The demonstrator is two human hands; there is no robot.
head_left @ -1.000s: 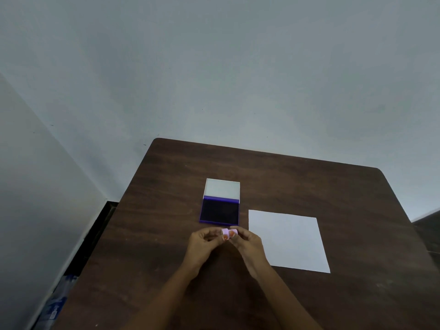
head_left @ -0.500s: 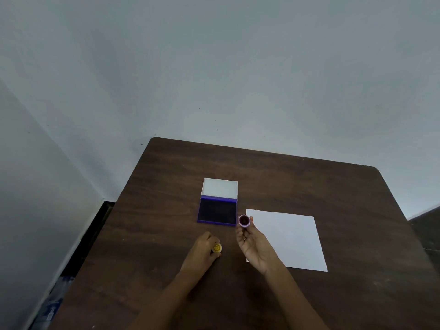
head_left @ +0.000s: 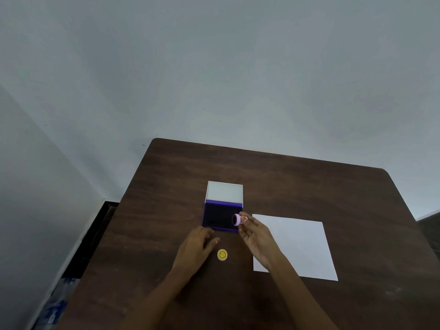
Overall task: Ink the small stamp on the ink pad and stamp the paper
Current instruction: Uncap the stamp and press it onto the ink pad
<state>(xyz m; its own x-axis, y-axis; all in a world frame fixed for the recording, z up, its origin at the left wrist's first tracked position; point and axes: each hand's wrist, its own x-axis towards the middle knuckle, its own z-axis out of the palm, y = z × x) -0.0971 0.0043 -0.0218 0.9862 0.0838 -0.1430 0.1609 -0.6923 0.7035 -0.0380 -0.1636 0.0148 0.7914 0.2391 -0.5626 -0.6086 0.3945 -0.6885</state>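
Pinching the small pink stamp [head_left: 237,219] by its sides in my right hand [head_left: 258,236], face toward the ink pad [head_left: 220,216] just ahead; seems light, rigid; left hand [head_left: 196,248] loose, empty.

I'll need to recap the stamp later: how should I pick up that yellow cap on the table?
Pinch the yellow cap across its round rim from straight above. It lies flat on the table, a low disc, clear on all sides, just right of the left hand.
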